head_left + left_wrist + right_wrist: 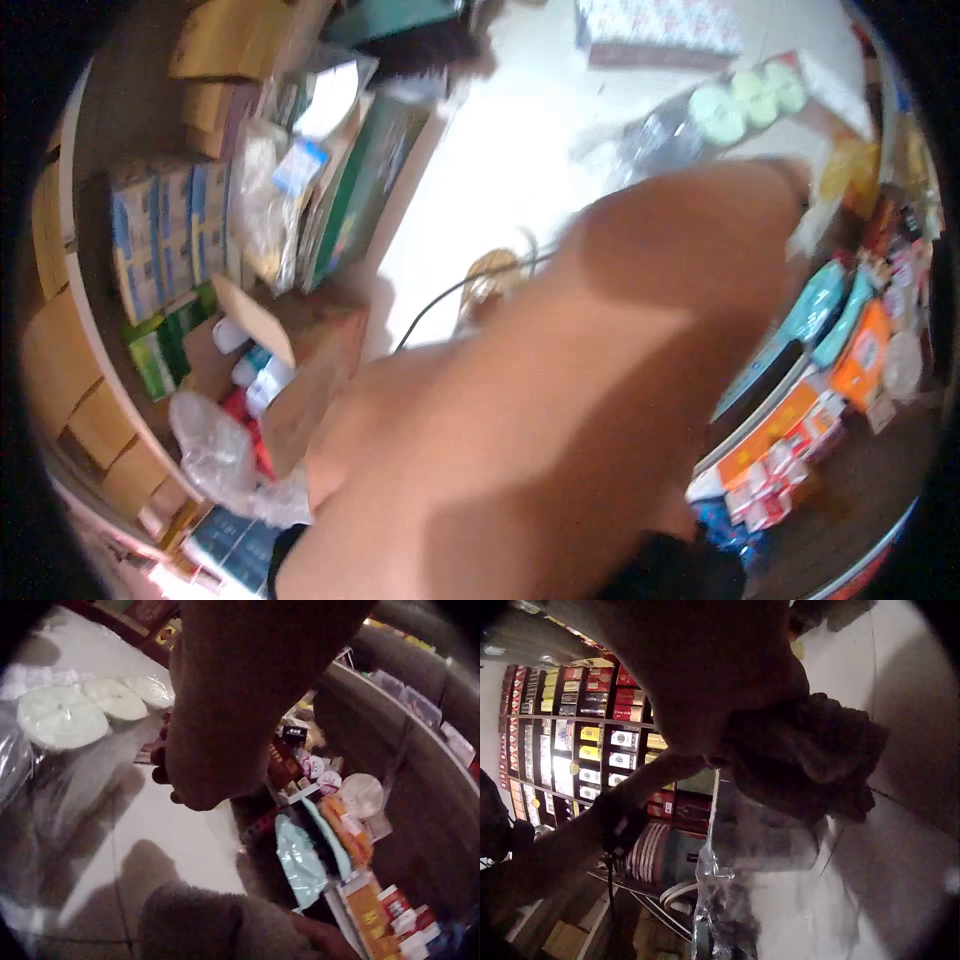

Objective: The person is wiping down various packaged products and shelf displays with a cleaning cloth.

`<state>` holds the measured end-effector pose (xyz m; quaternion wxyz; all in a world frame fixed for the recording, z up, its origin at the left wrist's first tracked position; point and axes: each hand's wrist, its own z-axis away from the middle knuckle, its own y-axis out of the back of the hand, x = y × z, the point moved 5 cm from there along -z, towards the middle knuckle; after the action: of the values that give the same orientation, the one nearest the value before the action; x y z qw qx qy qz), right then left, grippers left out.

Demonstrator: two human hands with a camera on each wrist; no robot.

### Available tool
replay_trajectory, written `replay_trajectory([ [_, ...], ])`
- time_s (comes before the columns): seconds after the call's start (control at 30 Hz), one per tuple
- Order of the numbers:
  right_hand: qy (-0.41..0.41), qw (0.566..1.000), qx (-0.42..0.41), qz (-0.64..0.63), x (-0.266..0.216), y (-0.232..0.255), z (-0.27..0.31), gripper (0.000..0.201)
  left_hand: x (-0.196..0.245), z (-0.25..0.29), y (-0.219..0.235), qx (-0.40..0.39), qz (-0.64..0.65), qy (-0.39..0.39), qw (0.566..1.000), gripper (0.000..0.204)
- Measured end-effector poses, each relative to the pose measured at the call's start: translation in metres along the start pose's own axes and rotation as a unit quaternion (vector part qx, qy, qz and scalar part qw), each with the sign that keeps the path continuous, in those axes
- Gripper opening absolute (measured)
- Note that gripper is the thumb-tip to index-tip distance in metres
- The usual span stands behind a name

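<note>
A bare limb [560, 360], blurred and very close, fills the middle of the head view and covers the hands. In the right wrist view my right hand [727, 690] comes down from the top and grips a crumpled dark cloth [810, 757]. Toward that hand reaches a forearm [555, 855] wearing a black wrist strap [622, 825]; its far end is hidden at the right hand. My left hand [206, 769] is in deep shadow in the left wrist view, fingertips at its left edge; I cannot tell what its fingers do. Rough greyish fabric [217, 922] shows below.
Plastic-wrapped pale green rolls [755, 95] and a patterned box [660, 30] lie on the white floor [480, 170]. An open carton [315, 385] and stacked boxes [170, 235] stand left. Packets [780, 430] line the right-hand shelf. A black cable [440, 300] crosses the middle.
</note>
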<state>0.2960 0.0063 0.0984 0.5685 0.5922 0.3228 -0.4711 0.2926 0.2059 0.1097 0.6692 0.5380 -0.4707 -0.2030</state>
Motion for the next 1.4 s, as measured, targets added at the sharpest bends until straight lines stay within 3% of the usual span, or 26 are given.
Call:
replay_trajectory([
  [0.07, 0.007, 0.998, 0.036, 0.042, -0.002, 0.003, -0.008, 0.047, -0.032, 0.035, 0.012, 0.101, 0.059, 0.09, 0.989, 0.018],
  [0.1, 0.014, 0.996, 0.06, 0.06, -0.007, 0.016, -0.016, 0.046, -0.021, 0.055, 0.028, 0.13, -0.088, -0.013, 0.988, 0.011],
  [0.13, 0.027, 0.995, 0.072, 0.068, -0.011, 0.026, -0.024, 0.046, -0.012, 0.093, 0.061, 0.22, -0.149, -0.089, 0.96, 0.01],
  [0.2, 0.085, 0.994, 0.061, 0.036, -0.029, 0.044, -0.05, 0.049, -0.021, 0.124, 0.081, 0.216, -0.154, -0.048, 0.963, 0.013],
  [0.27, 0.18, 0.974, 0.013, 0.139, -0.127, 0.027, -0.078, 0.051, -0.039, 0.149, 0.092, 0.186, -0.144, 0.022, 0.972, 0.011],
  [0.33, 0.295, 0.941, -0.049, 0.158, -0.216, -0.012, -0.096, 0.053, -0.052, 0.178, 0.095, 0.233, -0.122, 0.064, 0.963, 0.013],
  [0.4, 0.347, 0.922, -0.132, 0.106, -0.275, -0.069, -0.106, 0.056, -0.063, 0.204, 0.083, 0.276, -0.095, 0.104, 0.951, 0.019],
  [0.47, 0.426, 0.869, -0.201, 0.152, -0.34, -0.133, -0.094, 0.057, -0.068, 0.235, 0.069, 0.446, -0.081, 0.101, 0.886, 0.021],
  [0.53, 0.515, 0.796, -0.296, 0.119, -0.386, -0.195, -0.079, 0.059, -0.083, 0.229, 0.049, 0.405, -0.052, 0.135, 0.903, 0.022],
  [0.6, 0.591, 0.713, -0.37, 0.074, -0.419, -0.254, -0.055, 0.055, -0.077, 0.263, 0.061, 0.499, 0.001, 0.152, 0.853, 0.016],
  [0.63, 0.594, 0.7, -0.396, 0.026, -0.433, -0.283, -0.039, 0.055, -0.067, 0.282, 0.069, 0.536, -0.035, 0.18, 0.824, 0.013],
  [0.67, 0.593, 0.686, -0.421, -0.022, -0.446, -0.311, -0.018, 0.055, -0.058, 0.319, 0.083, 0.626, 0.065, 0.102, 0.77, 0.01],
  [0.7, 0.643, 0.651, -0.403, -0.026, -0.453, -0.338, 0.006, 0.053, -0.061, 0.329, 0.08, 0.627, 0.06, 0.112, 0.768, 0.01],
  [0.73, 0.691, 0.614, -0.381, -0.03, -0.456, -0.363, 0.031, 0.05, -0.067, 0.328, 0.07, 0.585, 0.061, 0.142, 0.796, 0.015],
  [0.8, 0.739, 0.58, -0.331, -0.085, -0.451, -0.412, 0.086, 0.019, -0.08, 0.321, 0.042, 0.495, 0.07, 0.197, 0.843, 0.029],
  [0.87, 0.778, 0.548, -0.303, -0.045, -0.428, -0.453, 0.131, 0.034, -0.084, 0.313, 0.026, 0.395, 0.08, 0.24, 0.883, 0.043],
  [0.93, 0.775, 0.552, -0.307, -0.003, -0.389, -0.492, 0.161, 0.032, -0.085, 0.325, 0.054, 0.302, 0.146, 0.253, 0.908, 0.049],
  [1.0, 0.728, 0.509, -0.433, 0.157, -0.341, -0.522, 0.165, 0.033, -0.1, 0.308, 0.032, 0.247, 0.084, 0.295, 0.919, 0.039],
  [1.07, 0.709, 0.538, -0.425, 0.165, -0.306, -0.519, 0.148, 0.035, -0.111, 0.3, 0.017, 0.249, 0.147, 0.343, 0.894, 0.03],
  [1.13, 0.696, 0.591, -0.407, 0.031, -0.308, -0.482, 0.119, 0.034, -0.11, 0.313, 0.023, 0.306, 0.087, 0.283, 0.905, 0.026],
  [1.2, 0.678, 0.627, -0.377, 0.072, -0.316, -0.432, 0.091, 0.034, -0.106, 0.325, 0.032, 0.379, 0.107, 0.247, 0.885, 0.024],
  [1.23, 0.671, 0.643, -0.362, 0.079, -0.314, -0.406, 0.073, 0.034, -0.102, 0.325, 0.043, 0.356, 0.113, 0.252, 0.893, 0.023],
  [1.3, 0.6, 0.711, -0.364, 0.039, -0.285, -0.36, 0.03, 0.033, -0.105, 0.325, 0.049, 0.336, 0.131, 0.245, 0.9, 0.023],
  [1.33, 0.533, 0.728, -0.414, 0.123, -0.279, -0.331, 0.005, 0.029, -0.108, 0.322, 0.048, 0.341, 0.148, 0.231, 0.899, 0.023],
  [1.37, 0.561, 0.76, -0.321, 0.068, -0.258, -0.295, -0.018, 0.025, -0.097, 0.324, 0.063, 0.355, 0.169, 0.228, 0.891, 0.024],
  [1.4, 0.579, 0.763, -0.24, 0.154, -0.238, -0.259, -0.038, 0.025, -0.1, 0.325, 0.061, 0.347, 0.171, 0.212, 0.897, 0.024],
])
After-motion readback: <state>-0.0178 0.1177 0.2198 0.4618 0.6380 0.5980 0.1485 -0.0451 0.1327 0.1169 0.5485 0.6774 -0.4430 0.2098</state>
